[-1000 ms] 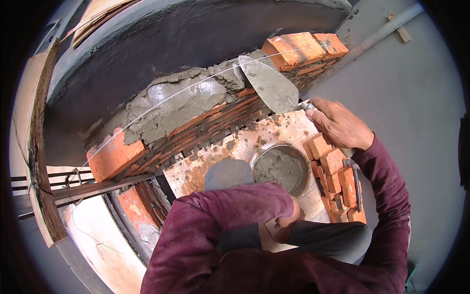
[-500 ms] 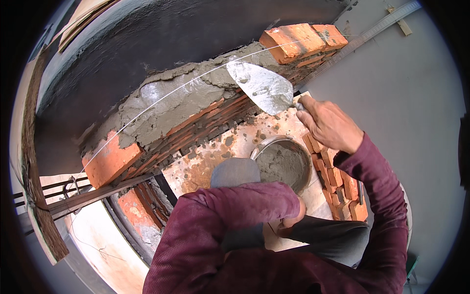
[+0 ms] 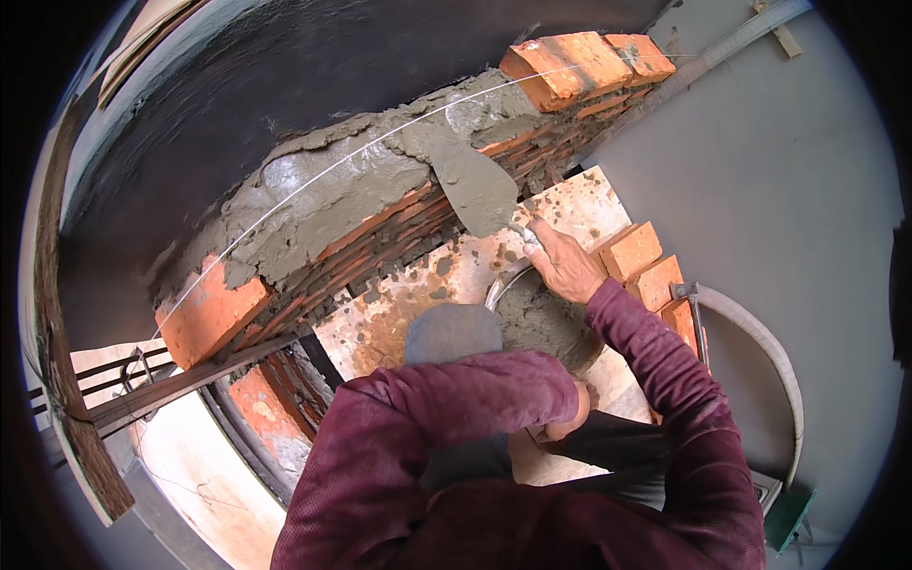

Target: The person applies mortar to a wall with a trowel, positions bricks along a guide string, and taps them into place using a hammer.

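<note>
My right hand [image 3: 570, 266] is closed round the handle of a pointing-shaped masonry trowel [image 3: 475, 190]. The blade, grey with mortar, has its tip at the front edge of the wet mortar bed [image 3: 332, 195] on top of a low brick wall [image 3: 399, 223]. Bent across my body, the left arm ends in my left hand [image 3: 572, 416] by my knee; its fingers are mostly hidden. Below the trowel hand sits a round bucket of mortar [image 3: 541, 321], partly covered by my wrist.
A white string line [image 3: 380, 140] runs along the wall between an end brick [image 3: 211, 309] and laid bricks [image 3: 570, 68]. Loose bricks [image 3: 655, 283] are stacked right of the bucket on a splattered board [image 3: 380, 328]. A pale hose [image 3: 774, 351] curves at the right. A wooden post [image 3: 57, 285] stands left.
My right hand has moved left and nearer to me with the trowel. The blade has turned from a bright, shiny face to a dull grey one. My left arm stays put.
</note>
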Tool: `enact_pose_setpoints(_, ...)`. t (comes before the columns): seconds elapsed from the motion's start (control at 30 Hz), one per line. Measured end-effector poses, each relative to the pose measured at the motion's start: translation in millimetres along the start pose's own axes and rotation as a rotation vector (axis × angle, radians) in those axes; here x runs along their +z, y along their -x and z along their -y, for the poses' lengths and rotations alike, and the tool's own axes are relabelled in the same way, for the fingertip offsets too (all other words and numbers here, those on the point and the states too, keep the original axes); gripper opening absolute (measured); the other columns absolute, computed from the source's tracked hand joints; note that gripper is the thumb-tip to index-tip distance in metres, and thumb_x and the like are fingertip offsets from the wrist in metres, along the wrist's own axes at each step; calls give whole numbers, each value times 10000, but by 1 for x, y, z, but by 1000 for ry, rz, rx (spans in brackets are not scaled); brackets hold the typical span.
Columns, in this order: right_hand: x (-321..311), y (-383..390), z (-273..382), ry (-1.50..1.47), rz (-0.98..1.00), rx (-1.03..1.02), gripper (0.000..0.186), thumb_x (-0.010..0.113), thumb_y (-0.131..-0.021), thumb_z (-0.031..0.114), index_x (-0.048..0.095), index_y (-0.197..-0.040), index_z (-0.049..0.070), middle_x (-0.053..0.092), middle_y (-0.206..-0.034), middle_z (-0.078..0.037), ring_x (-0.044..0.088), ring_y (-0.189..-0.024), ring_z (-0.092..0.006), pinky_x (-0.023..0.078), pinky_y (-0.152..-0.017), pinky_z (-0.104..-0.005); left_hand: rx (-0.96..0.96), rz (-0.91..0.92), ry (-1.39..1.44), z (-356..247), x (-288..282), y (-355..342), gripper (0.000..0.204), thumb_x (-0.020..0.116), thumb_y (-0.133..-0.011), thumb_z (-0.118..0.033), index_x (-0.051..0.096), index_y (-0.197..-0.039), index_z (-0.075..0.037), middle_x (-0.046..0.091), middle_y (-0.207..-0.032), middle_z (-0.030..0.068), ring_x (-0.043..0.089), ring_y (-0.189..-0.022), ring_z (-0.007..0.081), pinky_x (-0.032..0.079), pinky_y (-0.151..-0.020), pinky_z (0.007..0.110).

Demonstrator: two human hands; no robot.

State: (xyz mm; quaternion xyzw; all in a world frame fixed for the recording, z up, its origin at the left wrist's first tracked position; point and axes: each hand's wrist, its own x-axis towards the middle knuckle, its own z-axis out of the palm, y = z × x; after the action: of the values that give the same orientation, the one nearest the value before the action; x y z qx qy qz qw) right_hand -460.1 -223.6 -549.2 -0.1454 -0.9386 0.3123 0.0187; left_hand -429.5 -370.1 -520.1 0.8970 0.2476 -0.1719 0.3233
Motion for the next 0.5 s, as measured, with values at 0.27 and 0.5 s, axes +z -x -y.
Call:
enact_pose_setpoints(0.27, -43, 39, -12, 278, 83, -37, 260, 523, -1000, 290, 493, -1062, 39, 575, -849, -190, 617, -780, -384, 495, -710, -474, -27, 157, 84, 20, 45, -7, 323, 700, -766, -283, 777, -990, -63, 745, -947, 133, 712, -916, 317, 551, -763, 460)
enact_pose_setpoints(0.5, -90, 120, 37, 485, 496, 280, 189, 616, -879, 186, 660, -954, 18, 691, -875, -193, 705, -802, -358, 558, -675, -466, 233, 231, 531, 32, -7, 33, 373, 695, -823, -387, 736, -827, -16, 714, -807, 133, 682, -748, 268, 524, -709, 370)
